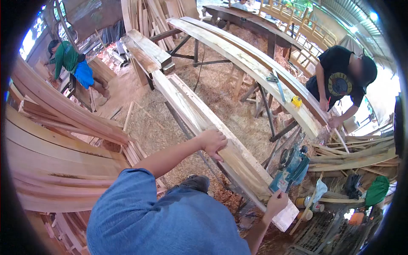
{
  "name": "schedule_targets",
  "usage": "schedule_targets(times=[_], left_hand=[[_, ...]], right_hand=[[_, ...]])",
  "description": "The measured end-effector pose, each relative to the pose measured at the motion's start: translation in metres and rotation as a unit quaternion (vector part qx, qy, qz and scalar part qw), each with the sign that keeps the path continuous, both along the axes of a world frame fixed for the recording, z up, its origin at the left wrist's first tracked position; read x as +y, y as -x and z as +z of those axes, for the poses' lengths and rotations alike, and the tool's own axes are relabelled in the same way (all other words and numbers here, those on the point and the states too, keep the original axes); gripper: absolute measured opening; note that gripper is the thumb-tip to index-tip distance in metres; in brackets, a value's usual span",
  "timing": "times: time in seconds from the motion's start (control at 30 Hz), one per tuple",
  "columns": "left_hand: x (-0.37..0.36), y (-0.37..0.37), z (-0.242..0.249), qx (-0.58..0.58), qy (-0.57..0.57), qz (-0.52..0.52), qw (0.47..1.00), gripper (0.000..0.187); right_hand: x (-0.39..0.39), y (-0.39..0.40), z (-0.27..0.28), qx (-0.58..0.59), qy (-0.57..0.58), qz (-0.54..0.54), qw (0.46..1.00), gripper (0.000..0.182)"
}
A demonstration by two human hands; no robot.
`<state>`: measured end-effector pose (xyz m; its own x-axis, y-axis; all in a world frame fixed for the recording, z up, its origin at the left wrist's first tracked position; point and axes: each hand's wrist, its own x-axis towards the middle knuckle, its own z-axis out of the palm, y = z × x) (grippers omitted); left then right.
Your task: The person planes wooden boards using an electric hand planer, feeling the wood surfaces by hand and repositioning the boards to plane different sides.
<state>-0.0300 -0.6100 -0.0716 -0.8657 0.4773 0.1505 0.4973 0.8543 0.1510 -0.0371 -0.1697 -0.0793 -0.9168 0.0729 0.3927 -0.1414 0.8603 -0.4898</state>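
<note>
A long wooden plank (240, 160) stretches diagonally before me, with a paler strip of wood (204, 110) along its far side. My left hand (212, 143) lies across the middle of the plank, its bent fingers closed on it. Close to the near end, my right hand (277, 204) has its fingers pressed together at the plank's edge; their tips are partly hidden. Just beyond that hand, a teal power tool (291, 172) that resembles an electric planer rests beside the plank's end.
Long curved boards (250, 63) on metal stands carry a yellow tape measure (296, 101) and a blue-bladed square (279, 87). A co-worker in black (340, 78) leans over their right end. Another person in green (68, 59) bends at far left. Stacked curved timber (63, 157) stands left; shavings cover the floor.
</note>
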Motion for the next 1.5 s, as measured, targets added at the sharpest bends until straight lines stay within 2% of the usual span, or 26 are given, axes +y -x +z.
schedule_targets(times=[0.1,0.2,0.3,0.33,0.43,0.47,0.57,0.67,0.77,0.87,0.9,0.97,1.0,1.03,1.1,1.17,1.23,1.27,1.3,1.4,1.5], left_hand=[[-0.001,0.000,0.004,-0.021,0.007,-0.002,1.000,0.074],[0.000,-0.002,0.005,0.004,0.008,-0.005,1.000,0.073],[0.000,0.000,0.001,0.003,0.001,-0.004,1.000,0.074],[-0.001,0.000,-0.001,0.008,0.000,-0.005,1.000,0.072],[-0.005,0.003,-0.007,0.010,-0.014,0.001,1.000,0.070],[-0.007,0.004,-0.008,-0.003,-0.026,0.004,1.000,0.069],[-0.011,0.006,-0.017,-0.005,-0.037,0.011,0.999,0.066],[-0.006,0.006,-0.019,0.005,-0.049,0.031,0.998,0.066],[-0.002,0.002,-0.012,0.019,-0.069,0.047,0.996,0.065],[0.002,0.001,0.002,-0.019,-0.057,0.068,0.996,0.063],[0.002,0.000,0.007,-0.043,-0.047,0.075,0.995,0.062],[-0.004,0.008,-0.006,0.008,-0.140,0.119,0.983,0.060],[-0.008,0.013,-0.015,0.035,-0.187,0.141,0.972,0.059],[-0.013,0.017,-0.024,0.116,-0.206,0.261,0.936,0.058],[-0.026,0.018,-0.024,0.270,-0.231,0.479,0.803,0.059],[-0.043,0.012,-0.012,0.278,-0.160,0.689,0.650,0.074],[-0.066,0.016,-0.025,0.175,-0.207,0.779,0.565,0.100],[-0.075,0.014,-0.021,0.119,-0.259,0.785,0.550,0.109],[-0.082,0.012,-0.018,0.059,-0.307,0.789,0.529,0.118],[-0.091,0.012,-0.022,-0.017,-0.359,0.769,0.529,0.119],[-0.092,0.014,-0.018,-0.035,-0.317,0.790,0.524,0.117]], right_hand=[[0.001,-0.001,-0.002,0.018,-0.001,0.003,1.000,0.024],[0.007,-0.003,-0.005,0.034,0.087,0.016,0.995,0.023],[0.008,-0.022,0.016,0.024,0.160,-0.058,0.985,0.021],[0.021,-0.027,0.011,0.031,0.062,-0.068,0.995,0.021],[0.045,-0.043,-0.001,0.076,-0.067,-0.091,0.991,0.023],[0.048,-0.048,0.000,0.008,-0.060,-0.105,0.993,0.027],[0.038,-0.057,0.005,-0.091,0.124,-0.160,0.975,0.038],[0.016,-0.059,0.024,-0.105,0.158,-0.185,0.964,0.045],[0.028,-0.048,-0.009,-0.063,0.144,-0.170,0.973,0.048],[0.031,-0.043,-0.009,-0.157,0.146,-0.194,0.957,0.052],[0.028,-0.045,-0.007,-0.142,0.151,-0.197,0.958,0.053],[0.020,-0.047,-0.004,-0.107,0.160,-0.204,0.960,0.054],[0.019,-0.049,-0.001,-0.117,0.156,-0.208,0.958,0.053],[0.018,-0.050,0.003,-0.126,0.153,-0.213,0.957,0.053],[0.017,-0.050,0.000,-0.120,0.158,-0.210,0.957,0.053],[0.029,-0.050,-0.020,-0.080,0.174,-0.196,0.962,0.053],[0.046,-0.045,-0.029,-0.151,0.140,-0.185,0.961,0.053],[0.053,-0.044,-0.037,-0.187,0.126,-0.176,0.958,0.055],[0.080,-0.038,-0.046,-0.254,0.234,-0.094,0.934,0.049],[0.076,-0.034,-0.051,-0.255,0.269,-0.101,0.923,0.048],[0.067,-0.038,-0.036,-0.254,0.301,-0.097,0.914,0.047]])
